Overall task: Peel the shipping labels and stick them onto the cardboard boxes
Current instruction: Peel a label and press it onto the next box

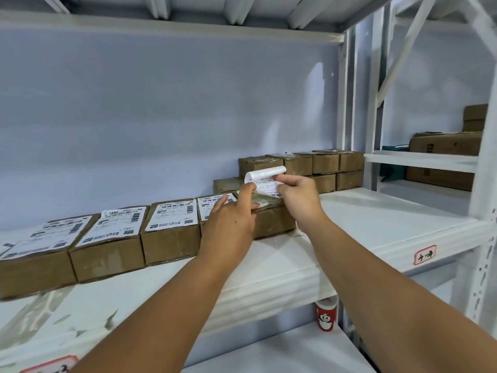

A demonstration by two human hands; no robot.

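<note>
curly white paper label (pixel 265 181) just over a scuffed brown cardboard box (pixel 271 223), right hand (pixel 298 201) pinching the label, left hand (pixel 231 224) flat, straight fingers pressing the box top

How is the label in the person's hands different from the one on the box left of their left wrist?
The held label stands up with its top curled over, pinched by the right hand; the stuck label lies flat. The held label meets its cardboard box only along its lower edge; the stuck label covers nearly the whole top of the labelled box. Both are white with black print.
</note>
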